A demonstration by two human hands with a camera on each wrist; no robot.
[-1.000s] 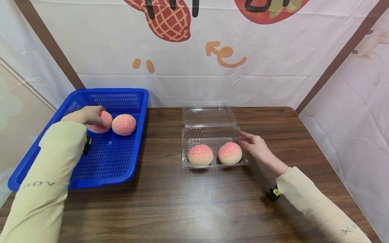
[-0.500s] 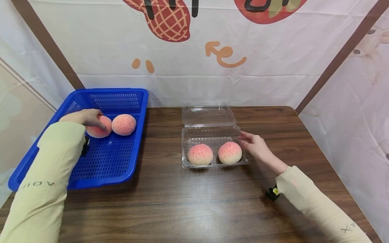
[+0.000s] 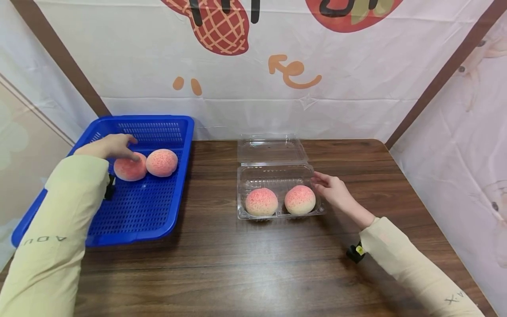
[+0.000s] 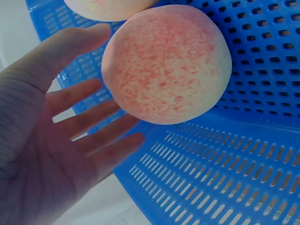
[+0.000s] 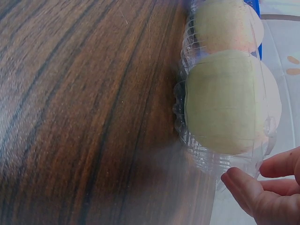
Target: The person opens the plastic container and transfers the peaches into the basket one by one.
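Note:
My left hand (image 3: 112,146), fingers spread, is over the left-hand peach (image 3: 130,169) in the blue basket (image 3: 186,176). The left wrist view shows that hand's thumb and fingers around one side of this speckled pink peach (image 4: 166,65), not closed on it. A second peach (image 3: 161,163) lies against its right side. With thumb and fingertips, my right hand (image 3: 332,188) pinches the right rim of a clear plastic container (image 3: 273,171), whose lid (image 3: 273,149) is folded back. Two pink-and-cream peaches, one left (image 3: 261,202) and one right (image 3: 299,200), sit in the container's front part.
The basket and container stand on a dark wooden table (image 3: 253,264), with table surface between them. Behind rises a printed fabric backdrop (image 3: 237,110). The basket's slotted wall (image 4: 206,178) runs close by the left hand.
The left hand has loosened from the left peach, its fingers opening and lifting slightly. That peach has settled a little lower in the basket view. The right hand and container have stayed put.

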